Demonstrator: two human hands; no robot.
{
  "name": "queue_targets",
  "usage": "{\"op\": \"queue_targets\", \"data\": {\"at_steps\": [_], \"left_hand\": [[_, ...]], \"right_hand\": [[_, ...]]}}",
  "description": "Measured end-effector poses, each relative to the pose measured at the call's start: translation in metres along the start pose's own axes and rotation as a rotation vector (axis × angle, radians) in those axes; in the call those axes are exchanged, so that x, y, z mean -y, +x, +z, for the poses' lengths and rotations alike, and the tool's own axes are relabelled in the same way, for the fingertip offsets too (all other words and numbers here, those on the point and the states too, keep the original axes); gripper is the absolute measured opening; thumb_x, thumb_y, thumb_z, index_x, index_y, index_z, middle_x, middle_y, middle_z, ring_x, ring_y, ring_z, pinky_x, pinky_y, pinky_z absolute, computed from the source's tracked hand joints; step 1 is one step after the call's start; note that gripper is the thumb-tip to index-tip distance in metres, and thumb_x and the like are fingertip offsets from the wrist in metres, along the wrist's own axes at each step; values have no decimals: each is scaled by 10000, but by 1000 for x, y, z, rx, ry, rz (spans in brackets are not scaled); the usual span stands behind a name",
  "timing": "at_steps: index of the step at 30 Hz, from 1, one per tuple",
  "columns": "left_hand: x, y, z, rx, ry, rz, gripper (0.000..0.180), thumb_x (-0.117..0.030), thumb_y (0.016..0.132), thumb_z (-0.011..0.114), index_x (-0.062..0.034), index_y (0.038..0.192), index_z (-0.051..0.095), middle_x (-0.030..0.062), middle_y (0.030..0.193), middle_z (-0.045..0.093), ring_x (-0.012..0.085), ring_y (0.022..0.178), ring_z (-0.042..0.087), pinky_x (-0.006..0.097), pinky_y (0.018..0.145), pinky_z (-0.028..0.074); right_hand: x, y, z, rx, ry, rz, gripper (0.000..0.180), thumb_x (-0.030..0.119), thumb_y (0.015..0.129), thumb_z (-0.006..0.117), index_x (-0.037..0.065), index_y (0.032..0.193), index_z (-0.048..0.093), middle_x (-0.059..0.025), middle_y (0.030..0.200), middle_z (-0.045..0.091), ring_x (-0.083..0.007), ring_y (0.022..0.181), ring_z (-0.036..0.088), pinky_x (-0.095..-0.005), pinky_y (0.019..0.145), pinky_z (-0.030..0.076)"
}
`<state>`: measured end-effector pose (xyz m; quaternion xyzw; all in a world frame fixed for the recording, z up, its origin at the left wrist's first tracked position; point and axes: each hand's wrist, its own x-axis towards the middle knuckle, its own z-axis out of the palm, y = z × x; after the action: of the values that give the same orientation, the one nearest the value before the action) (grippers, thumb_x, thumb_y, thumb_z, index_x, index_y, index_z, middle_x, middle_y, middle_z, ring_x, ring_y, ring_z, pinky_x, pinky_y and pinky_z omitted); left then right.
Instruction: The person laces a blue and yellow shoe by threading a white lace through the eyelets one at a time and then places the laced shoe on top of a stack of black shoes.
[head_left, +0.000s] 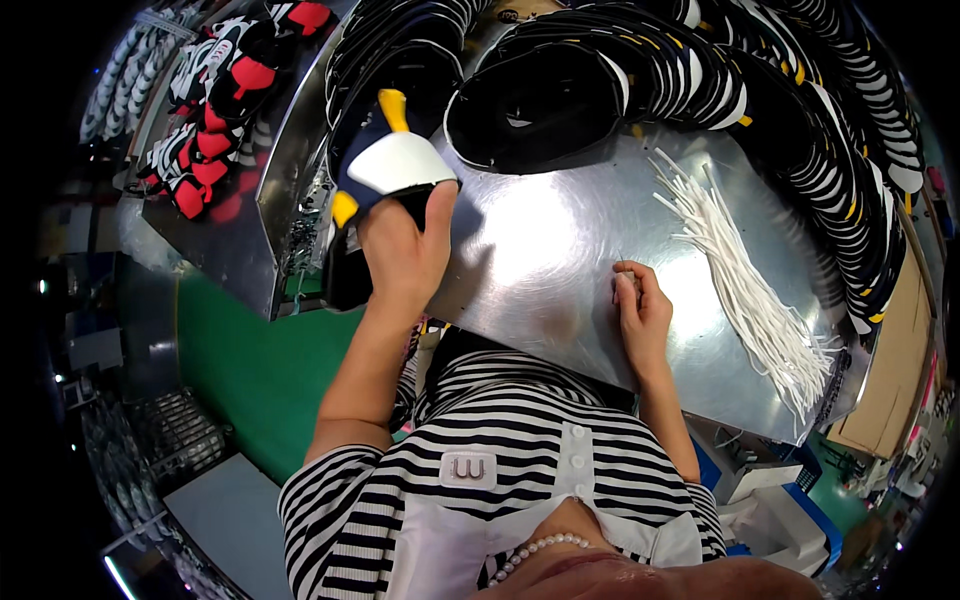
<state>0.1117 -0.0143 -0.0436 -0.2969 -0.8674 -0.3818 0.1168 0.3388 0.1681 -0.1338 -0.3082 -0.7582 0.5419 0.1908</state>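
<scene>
My left hand (400, 245) is raised over the left side of the metal table. It grips a shoe upper (400, 163) with a white panel, dark navy sides and yellow tabs; the thumb lies along its edge and the other fingers are mostly hidden behind it. Low over the tabletop, my right hand (645, 310) has its fingertips pinched together. Something small may be between them, but I cannot make it out. To the right of that hand lies a loose bundle of white cords (745, 290).
Nested rows of dark shoe uppers (535, 110) line the back and right of the metal table (530, 270). Red, black and white uppers (215, 140) are heaped at the far left. Brown cardboard (880, 390) stands by the right edge. Green floor (235, 360) shows at lower left.
</scene>
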Motion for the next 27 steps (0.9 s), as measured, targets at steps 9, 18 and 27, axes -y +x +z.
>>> {"op": "queue_targets", "data": {"at_steps": [9,18,27], "left_hand": [[95,161,85,-9,-63,-241,803,-582,899,541,164,1198,559,362,1211,580,446,1214,533,421,1028,408],[101,213,148,-91,-203,46,581,-465,884,620,65,1120,653,272,1160,643,412,1130,585,418,979,441],[198,283,156,-3,-74,696,512,-440,922,598,34,1102,671,211,1054,695,352,1064,645,392,926,493]], "right_hand": [[2,1,3,-51,-141,-149,145,98,924,632,37,1054,650,-63,672,583,-143,539,518,-277,522,404],[8,-2,3,-105,-261,-126,166,98,889,659,39,1044,656,-111,746,643,-246,581,597,-328,565,459],[11,-10,9,-135,-268,-17,180,83,897,658,44,1072,666,-101,760,644,-206,598,581,-302,582,461]]}}
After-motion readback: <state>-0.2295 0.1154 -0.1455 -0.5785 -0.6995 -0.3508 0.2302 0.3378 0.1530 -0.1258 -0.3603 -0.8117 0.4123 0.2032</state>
